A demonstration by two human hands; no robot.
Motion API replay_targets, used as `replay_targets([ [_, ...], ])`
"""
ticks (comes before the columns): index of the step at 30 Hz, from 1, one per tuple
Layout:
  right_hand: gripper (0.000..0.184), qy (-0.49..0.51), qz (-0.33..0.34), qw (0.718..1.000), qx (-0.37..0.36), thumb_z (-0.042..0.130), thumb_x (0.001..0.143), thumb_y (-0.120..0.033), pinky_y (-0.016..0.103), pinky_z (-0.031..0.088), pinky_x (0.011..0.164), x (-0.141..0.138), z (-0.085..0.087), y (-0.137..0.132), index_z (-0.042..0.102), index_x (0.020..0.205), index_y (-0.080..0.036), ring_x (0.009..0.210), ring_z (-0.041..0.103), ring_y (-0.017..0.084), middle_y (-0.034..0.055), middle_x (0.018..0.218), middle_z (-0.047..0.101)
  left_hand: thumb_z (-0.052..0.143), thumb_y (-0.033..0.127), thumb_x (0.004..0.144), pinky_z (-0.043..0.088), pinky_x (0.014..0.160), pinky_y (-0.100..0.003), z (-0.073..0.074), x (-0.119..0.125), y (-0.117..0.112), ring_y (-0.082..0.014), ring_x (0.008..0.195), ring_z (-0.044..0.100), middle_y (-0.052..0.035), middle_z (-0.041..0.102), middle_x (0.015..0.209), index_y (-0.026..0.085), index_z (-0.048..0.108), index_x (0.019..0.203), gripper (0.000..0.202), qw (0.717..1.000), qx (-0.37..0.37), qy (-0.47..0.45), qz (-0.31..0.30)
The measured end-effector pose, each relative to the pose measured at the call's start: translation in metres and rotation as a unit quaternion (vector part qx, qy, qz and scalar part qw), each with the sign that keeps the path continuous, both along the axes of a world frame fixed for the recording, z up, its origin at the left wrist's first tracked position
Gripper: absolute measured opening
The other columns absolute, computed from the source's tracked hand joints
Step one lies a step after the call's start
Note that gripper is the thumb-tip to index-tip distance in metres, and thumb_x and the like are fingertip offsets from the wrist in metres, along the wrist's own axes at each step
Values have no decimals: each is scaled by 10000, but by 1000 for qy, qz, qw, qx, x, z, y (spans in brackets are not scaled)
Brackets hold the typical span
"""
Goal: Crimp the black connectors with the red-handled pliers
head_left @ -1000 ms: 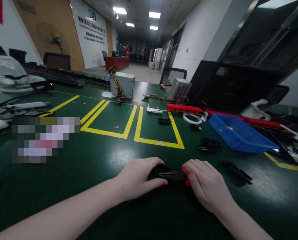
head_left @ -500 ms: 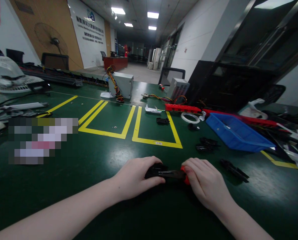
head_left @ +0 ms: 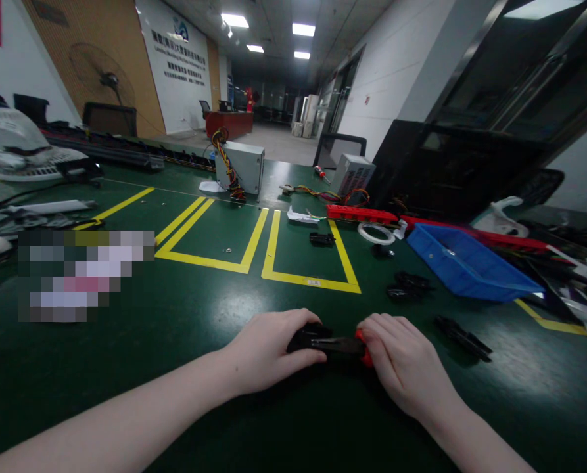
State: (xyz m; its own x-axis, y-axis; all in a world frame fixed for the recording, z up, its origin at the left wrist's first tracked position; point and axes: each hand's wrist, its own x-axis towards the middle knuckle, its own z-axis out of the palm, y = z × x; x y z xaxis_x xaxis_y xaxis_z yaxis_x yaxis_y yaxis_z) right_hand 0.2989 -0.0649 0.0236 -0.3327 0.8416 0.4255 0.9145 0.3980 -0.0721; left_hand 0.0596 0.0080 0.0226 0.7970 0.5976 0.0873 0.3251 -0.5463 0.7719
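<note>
My left hand [head_left: 278, 345] is closed around a black plastic part [head_left: 303, 336], thumb below and fingers above, near the middle of the green table. In my right hand [head_left: 406, 358] is a red-handled tool [head_left: 345, 344]; the fingers wrap its handle, so only a bit of red and a dark, narrow front end show. That front end points left and meets the black part between the two hands. Whether it grips the part or only touches it, I cannot tell. To the right of my right hand lies a loose black part [head_left: 463, 337].
More black parts [head_left: 409, 286] lie beside a blue bin [head_left: 470, 263]. Another black piece [head_left: 321, 239] sits inside yellow tape lines [head_left: 313, 283]. Farther back are a white ring [head_left: 376, 234], red strips [head_left: 362, 213], and two metal boxes with wires [head_left: 246, 167]. A blurred patch [head_left: 81, 276] is at left.
Both hands keep the same grip and almost the same place. The whole view has shifted very slightly.
</note>
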Motion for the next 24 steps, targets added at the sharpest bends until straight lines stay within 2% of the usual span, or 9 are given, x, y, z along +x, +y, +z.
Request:
replay_targets([
  [16,302,15,5,1000,17,338,1006,-237,306,371,647,8,0,1,587,850,-171,691,550,156,41,786,632,618,351,922,484,762,-323,2,-1,-1,-219,927,657,-25,696,1065,232,579,1186,292,1000,-5,1,4],
  [24,317,16,2,1000,9,328,1007,-249,304,370,623,4,-1,0,583,832,-177,658,535,156,37,755,623,622,338,919,489,792,-332,2,0,0,-221,937,658,-28,697,1075,227,577,1191,297,1000,-1,0,-2],
])
